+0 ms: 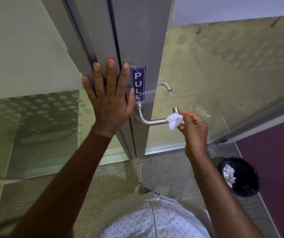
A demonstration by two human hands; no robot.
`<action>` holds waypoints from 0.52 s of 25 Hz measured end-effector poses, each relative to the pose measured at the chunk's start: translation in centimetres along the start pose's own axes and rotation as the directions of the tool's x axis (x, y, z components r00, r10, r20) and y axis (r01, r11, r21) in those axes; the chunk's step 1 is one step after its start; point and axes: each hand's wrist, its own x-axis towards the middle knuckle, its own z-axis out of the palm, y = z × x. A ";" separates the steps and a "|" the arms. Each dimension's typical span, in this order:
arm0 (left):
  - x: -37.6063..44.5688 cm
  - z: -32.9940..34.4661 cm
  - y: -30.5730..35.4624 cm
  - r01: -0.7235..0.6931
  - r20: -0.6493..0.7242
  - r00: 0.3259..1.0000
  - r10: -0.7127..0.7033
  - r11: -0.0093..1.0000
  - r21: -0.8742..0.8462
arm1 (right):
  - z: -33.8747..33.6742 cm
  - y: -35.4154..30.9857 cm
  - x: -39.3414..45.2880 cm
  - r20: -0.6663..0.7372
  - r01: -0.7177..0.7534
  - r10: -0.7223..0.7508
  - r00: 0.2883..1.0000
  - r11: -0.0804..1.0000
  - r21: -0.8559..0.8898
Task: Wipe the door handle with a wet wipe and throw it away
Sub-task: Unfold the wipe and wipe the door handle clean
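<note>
A black round bin (240, 176) stands on the grey carpet (120, 176) by the purple wall (271, 152), well apart from the door (137, 40). It has crumpled white paper inside. Nothing stands between the bin and the door.

The door is smooth grey metal with frosted glass (223, 66) beside it, spotted with pale dots. A blue sticker (138, 83) on the door says PULL in white letters.

The left hand (110, 98) lies flat and open on the door, fingers spread, its thumb over the sticker's edge.

The handle (152, 121) is a shiny silver bar, round and bent like an L, just below the sticker. The right hand (192, 127) pinches a small, crumpled white wipe (174, 121) between thumb and fingers. The wipe touches the far end of the handle, near its turned-up tip.

A white dotted shirt (151, 219) shows at the bottom.
</note>
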 end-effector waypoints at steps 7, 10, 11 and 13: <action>0.0 0.0 -0.1 0.008 0.004 1.000 -0.008 1.000 -0.007 | 1.9 0.5 0.5 0.106 -0.209 0.195 0.975 0.966 0.150; -0.1 0.0 0.0 0.003 0.003 1.000 -0.003 1.000 -0.007 | 2.8 -0.1 0.4 0.148 -0.310 0.279 0.949 0.912 0.270; -0.1 0.0 0.0 0.002 0.004 1.000 -0.002 1.000 -0.003 | 3.2 -0.4 0.4 0.173 -0.329 0.289 0.942 0.896 0.297; -0.1 0.1 0.0 0.000 -0.002 1.000 0.000 1.000 -0.003 | 3.9 -0.9 0.5 0.193 -0.362 0.312 0.930 0.865 0.347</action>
